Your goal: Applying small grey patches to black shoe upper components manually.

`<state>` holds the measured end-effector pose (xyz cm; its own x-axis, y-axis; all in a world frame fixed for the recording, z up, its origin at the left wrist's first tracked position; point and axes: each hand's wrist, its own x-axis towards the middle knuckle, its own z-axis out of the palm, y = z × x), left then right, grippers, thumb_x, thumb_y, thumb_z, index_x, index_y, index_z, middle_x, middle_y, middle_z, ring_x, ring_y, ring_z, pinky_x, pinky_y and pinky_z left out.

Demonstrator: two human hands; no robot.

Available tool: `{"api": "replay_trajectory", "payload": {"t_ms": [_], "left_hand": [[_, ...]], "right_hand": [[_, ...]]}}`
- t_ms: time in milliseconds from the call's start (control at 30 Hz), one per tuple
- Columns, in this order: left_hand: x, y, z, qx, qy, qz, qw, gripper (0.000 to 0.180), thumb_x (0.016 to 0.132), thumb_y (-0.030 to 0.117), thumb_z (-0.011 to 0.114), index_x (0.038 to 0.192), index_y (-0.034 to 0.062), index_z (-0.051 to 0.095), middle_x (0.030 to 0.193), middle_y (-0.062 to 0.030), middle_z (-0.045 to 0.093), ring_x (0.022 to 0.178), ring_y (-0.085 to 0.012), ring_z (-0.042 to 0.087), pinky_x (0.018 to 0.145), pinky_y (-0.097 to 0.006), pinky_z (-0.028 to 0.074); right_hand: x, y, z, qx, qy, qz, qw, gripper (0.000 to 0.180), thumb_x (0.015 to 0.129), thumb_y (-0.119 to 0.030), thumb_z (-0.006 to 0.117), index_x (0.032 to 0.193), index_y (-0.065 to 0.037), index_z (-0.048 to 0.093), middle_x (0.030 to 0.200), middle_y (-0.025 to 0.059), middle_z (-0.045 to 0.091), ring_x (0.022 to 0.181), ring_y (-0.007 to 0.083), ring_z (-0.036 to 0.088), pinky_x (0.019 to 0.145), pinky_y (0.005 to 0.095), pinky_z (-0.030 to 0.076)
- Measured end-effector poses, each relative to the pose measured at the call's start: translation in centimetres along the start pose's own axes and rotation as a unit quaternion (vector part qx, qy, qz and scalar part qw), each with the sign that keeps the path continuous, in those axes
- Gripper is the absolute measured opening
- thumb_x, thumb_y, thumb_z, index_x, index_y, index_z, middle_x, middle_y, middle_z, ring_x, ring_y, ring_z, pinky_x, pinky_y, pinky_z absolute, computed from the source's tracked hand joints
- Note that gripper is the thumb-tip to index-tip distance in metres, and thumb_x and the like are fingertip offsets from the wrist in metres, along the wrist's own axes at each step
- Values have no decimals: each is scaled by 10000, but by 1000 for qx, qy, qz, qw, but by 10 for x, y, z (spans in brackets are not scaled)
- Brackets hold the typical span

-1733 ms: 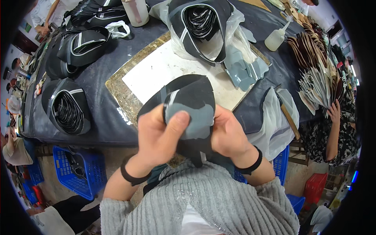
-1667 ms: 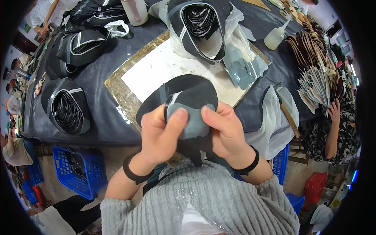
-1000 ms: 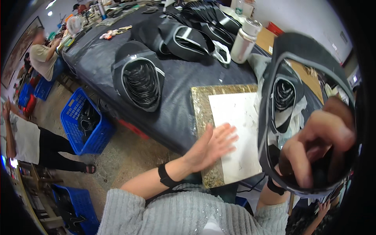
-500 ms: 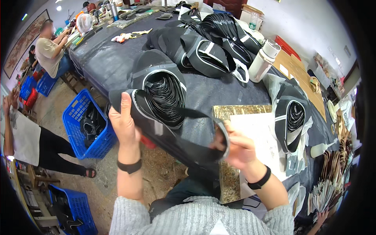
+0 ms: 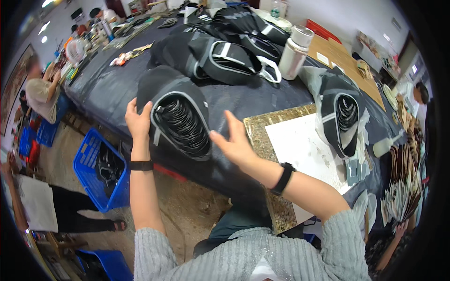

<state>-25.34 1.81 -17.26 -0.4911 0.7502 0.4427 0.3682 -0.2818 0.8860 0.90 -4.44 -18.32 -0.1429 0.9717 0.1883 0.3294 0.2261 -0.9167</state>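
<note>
A nested stack of black shoe uppers with grey edging [image 5: 183, 129] lies on the dark table in front of me, its open end toward me. My left hand [image 5: 139, 122] grips the stack's left side, thumb near the grey rim. On the other side, my right hand [image 5: 236, 143] is open, thumb and fingers spread, with the thumb close to the stack's right edge. I cannot tell whether that thumb touches it. No loose piece hangs between my hands.
Behind lie more stacks of black uppers [image 5: 232, 61], with a white bottle [image 5: 296, 52] beside them. To the right are a speckled board [image 5: 258, 126], white paper [image 5: 300, 145] and another stack [image 5: 344, 117] in plastic. A blue basket [image 5: 101, 168] stands on the floor; a person stands nearby.
The single black upper stretched between my hands is now apart from them, seemingly on the stack. My left hand has come to the stack's left side; my right hand has moved up-left and opened.
</note>
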Motion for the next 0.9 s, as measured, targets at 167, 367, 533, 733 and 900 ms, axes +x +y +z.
{"api": "replay_trajectory", "payload": {"t_ms": [167, 367, 533, 733, 900], "left_hand": [[5, -1, 45, 264, 92, 185, 942, 521, 798, 243, 636, 1217, -11, 458, 1246, -213, 448, 1162, -322, 415, 974, -383, 324], [66, -72, -9, 279, -120, 127, 944, 450, 886, 205, 499, 1258, -37, 429, 1282, -202, 459, 1201, -301, 426, 1004, -329, 303], [71, -77, 8, 236, -97, 119, 959, 414, 892, 219, 491, 1204, -53, 481, 1217, -209, 516, 1151, -296, 479, 972, -328, 347], [-30, 113, 18, 150, 155, 200, 956, 337, 929, 196, 447, 1160, -38, 517, 1151, -153, 554, 1040, -236, 535, 892, -310, 417], [-177, 224, 144, -113, -213, 259, 935, 271, 876, 69, 448, 1107, -40, 539, 1089, -140, 583, 999, -232, 560, 869, -325, 437]], "right_hand": [[47, 15, 34, 80, 104, -198, 971, 188, 762, -84, 476, 912, 28, 497, 929, 249, 511, 912, 428, 457, 805, 468, 384], [69, -3, 44, -38, -71, -17, 997, 313, 832, -194, 483, 1046, 30, 522, 1112, 231, 504, 1007, 396, 498, 876, 449, 405], [-5, -29, -31, -23, -69, -145, 987, 474, 754, -118, 594, 1182, 12, 437, 1172, 201, 441, 1104, 362, 422, 920, 412, 378], [-108, -12, -210, -193, 198, -211, 938, 394, 737, -92, 636, 1115, -34, 544, 1201, 140, 493, 1082, 310, 494, 899, 395, 414], [-187, 36, -319, -171, 469, -3, 866, 244, 790, -88, 594, 1016, -1, 569, 975, 105, 602, 871, 184, 597, 703, 283, 496]]}}
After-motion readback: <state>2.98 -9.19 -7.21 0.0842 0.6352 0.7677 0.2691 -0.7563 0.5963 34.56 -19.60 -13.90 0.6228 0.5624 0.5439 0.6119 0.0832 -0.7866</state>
